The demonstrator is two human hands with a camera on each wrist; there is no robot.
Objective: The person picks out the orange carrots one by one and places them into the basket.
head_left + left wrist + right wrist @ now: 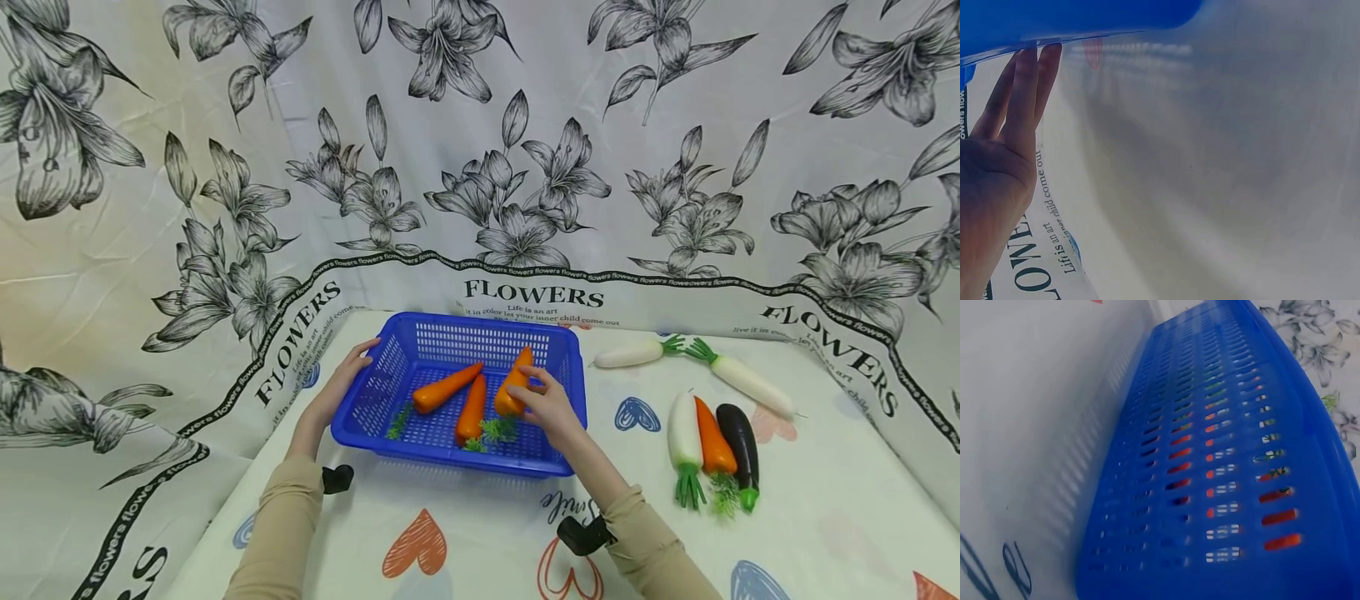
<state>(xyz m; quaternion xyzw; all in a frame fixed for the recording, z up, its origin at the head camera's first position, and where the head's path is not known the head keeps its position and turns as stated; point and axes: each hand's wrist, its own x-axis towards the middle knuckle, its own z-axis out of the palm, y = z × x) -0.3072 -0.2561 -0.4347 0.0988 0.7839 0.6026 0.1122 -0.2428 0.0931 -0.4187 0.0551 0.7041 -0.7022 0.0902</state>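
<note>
A blue plastic basket (pixel 457 323) with slotted walls sits in front of me, tilted slightly in the head view. Inside lie three orange carrots with green tops: a left carrot (pixel 444 391), a middle carrot (pixel 471 410) and a right carrot (pixel 512 385). My right hand (pixel 546 404) reaches over the basket's right side and pinches the right carrot between thumb and fingers. Outside the left wall, my left hand (pixel 341 386) touches the rim; in the left wrist view its straight fingers (pixel 1022 94) meet the underside of that rim. The basket's wall hides the right hand in the right wrist view.
On the table to the right lie two white radishes end to end, a left radish (pixel 628 354) and a right radish (pixel 752 385). Nearer are another white radish (pixel 684 433), a carrot (pixel 714 442) and an eggplant (pixel 738 442) side by side. A flower-printed curtain (pixel 517 192) hangs behind.
</note>
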